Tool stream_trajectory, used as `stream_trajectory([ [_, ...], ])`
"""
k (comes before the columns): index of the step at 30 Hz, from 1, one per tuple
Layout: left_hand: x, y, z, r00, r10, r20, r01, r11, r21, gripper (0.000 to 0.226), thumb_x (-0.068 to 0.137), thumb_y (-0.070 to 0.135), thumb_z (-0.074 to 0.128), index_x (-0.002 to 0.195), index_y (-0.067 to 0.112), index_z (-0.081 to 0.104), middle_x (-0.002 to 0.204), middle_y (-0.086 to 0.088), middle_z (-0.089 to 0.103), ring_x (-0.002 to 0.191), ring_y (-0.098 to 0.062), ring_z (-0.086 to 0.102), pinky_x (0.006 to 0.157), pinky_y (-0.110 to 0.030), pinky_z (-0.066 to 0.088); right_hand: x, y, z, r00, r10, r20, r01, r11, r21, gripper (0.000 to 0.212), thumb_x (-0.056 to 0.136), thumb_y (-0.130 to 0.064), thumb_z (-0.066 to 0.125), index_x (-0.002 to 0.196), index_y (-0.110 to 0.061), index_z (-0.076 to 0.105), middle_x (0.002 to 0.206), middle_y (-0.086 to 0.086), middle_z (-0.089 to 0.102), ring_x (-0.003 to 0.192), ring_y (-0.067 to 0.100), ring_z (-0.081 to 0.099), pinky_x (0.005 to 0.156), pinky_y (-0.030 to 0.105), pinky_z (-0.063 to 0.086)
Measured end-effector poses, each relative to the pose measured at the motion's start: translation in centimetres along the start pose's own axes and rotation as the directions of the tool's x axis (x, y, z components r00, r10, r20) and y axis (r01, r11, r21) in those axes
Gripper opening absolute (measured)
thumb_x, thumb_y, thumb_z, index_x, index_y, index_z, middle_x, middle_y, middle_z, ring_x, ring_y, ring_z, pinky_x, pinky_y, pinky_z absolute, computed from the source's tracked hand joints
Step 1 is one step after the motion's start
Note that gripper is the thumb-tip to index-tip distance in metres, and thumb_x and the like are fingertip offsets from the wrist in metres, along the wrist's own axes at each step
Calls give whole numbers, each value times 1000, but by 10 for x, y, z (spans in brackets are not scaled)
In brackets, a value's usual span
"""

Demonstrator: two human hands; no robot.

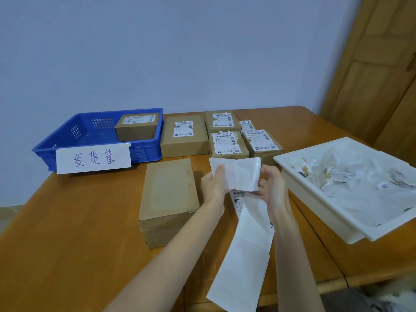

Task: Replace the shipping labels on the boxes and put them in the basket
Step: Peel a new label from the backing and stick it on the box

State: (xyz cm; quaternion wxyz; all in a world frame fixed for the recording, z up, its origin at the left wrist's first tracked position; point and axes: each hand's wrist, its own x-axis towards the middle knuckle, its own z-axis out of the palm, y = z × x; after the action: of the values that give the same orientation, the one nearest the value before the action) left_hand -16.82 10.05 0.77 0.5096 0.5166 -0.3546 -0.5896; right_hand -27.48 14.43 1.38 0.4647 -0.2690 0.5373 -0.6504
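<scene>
A: Where are we w/ the bare box [169, 194]?

B: It sits on the table [74, 221], top stripped, no label. We take it as our landmark. Just right of it both hands work a label strip [243, 251]: left hand [213, 188] pinches the upper left of the raised sheet, right hand [273, 188] grips its right edge, fingers curled round the paper. The rest of the strip hangs down toward the table's near edge.

A: How will it handle?

B: Thin, floppy, v. light paper; it curls already. We think the peeled side will be tacky, so hold by corners, keep it taut, or it folds onto itself. Whether backing is already splitting from the sticker we can't quite tell, the fingers cover that spot.

A: And the box itself?

B: Stiff cardboard, prob. light. Grip by the long sides, flat top gives a good face for pressing the label down.

A: Room to move?

B: Beyond the box & to its left, the blue basket [99, 134] w/ one relabelled box [137, 127] in its far right corner; plenty of floor left inside. Straight beyond, four boxes w/ torn labels [225, 136] crowd close. Far right of the box, the white tray [351, 188] of scraps overhangs the table edge a bit. Left & near side of the box is open table, so we'd lift and swing left over the basket's rim.
</scene>
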Motion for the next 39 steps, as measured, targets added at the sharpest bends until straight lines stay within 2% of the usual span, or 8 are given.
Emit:
stream_trajectory([
  [4, 1, -1, -1, 986, 167, 9, -164, 962, 217, 30, 98, 29, 57, 70, 19, 59, 75, 0, 61, 74, -17, 56, 70, -34, 47, 1, 5, 8, 995, -89, -38, 79, 976, -201, 41, 75, -57, 69, 92, -19, 72, 94, 2, 73, 95, 22, 67, 83, 38, 53],
  [8, -1, 0, -1, 932, 357, 57, -347, 839, 419, 38, 90, 39, 69, 61, 17, 57, 58, 5, 54, 54, -7, 47, 50, -18, 33, 6, 8, 7, 977, -195, -81, 157, 928, -337, 20, 81, -35, 75, 80, -15, 73, 83, -1, 70, 90, 19, 64, 74, 28, 48],
  [13, 0, 0, 1, 860, 496, 120, -476, 694, 540, 24, 95, 36, 63, 81, 17, 64, 77, 2, 64, 69, -11, 59, 58, -22, 44, 6, 13, 4, 987, -160, -25, 140, 921, -363, 22, 88, -28, 69, 72, -13, 64, 80, 8, 67, 80, 24, 62, 70, 34, 46],
  [23, 4, 8, 2, 981, 192, -35, -172, 934, 312, 31, 95, 34, 62, 67, 20, 56, 85, -12, 69, 89, -32, 70, 83, -47, 58, -2, 12, 2, 996, -86, 19, 88, 955, -284, 26, 94, -29, 62, 88, -4, 60, 87, 14, 67, 79, 25, 64, 68, 33, 52],
  [28, 2, 10, 3, 999, 1, -40, 3, 994, 106, 21, 94, 28, 66, 75, 24, 60, 83, 0, 67, 90, -24, 70, 85, -41, 60, -5, 12, -2, 999, -21, 28, 26, 981, -192, 26, 93, -31, 63, 92, -5, 62, 87, 15, 66, 77, 25, 63, 65, 31, 51],
  [31, 0, 6, 4, 999, 42, -34, -39, 994, 99, 20, 94, 28, 67, 75, 23, 62, 84, 2, 67, 87, -19, 68, 76, -30, 56, -5, 11, -3, 1000, 15, -12, -17, 987, -160, 27, 94, -33, 62, 99, -6, 66, 89, 10, 70, 77, 22, 66, 59, 26, 52],
  [35, -1, 2, 4, 985, 172, -16, -169, 978, 123, 24, 94, 28, 66, 72, 20, 64, 78, 0, 67, 78, -14, 65, 68, -25, 51, -6, 20, 0, 998, -49, -38, 44, 993, -106, 33, 97, -43, 52, 96, -17, 72, 95, 7, 74, 91, 21, 70, 75, 27, 52],
  [39, -1, 2, 7, 986, 155, -69, -148, 985, 92, 30, 97, 23, 60, 67, 21, 59, 72, 3, 60, 69, -9, 54, 65, -24, 44, -7, 15, 3, 988, 63, 142, -105, 943, 316, 70, 93, -64, 35, 121, -7, 63, 116, 13, 70, 111, 25, 66, 92, 34, 49],
])
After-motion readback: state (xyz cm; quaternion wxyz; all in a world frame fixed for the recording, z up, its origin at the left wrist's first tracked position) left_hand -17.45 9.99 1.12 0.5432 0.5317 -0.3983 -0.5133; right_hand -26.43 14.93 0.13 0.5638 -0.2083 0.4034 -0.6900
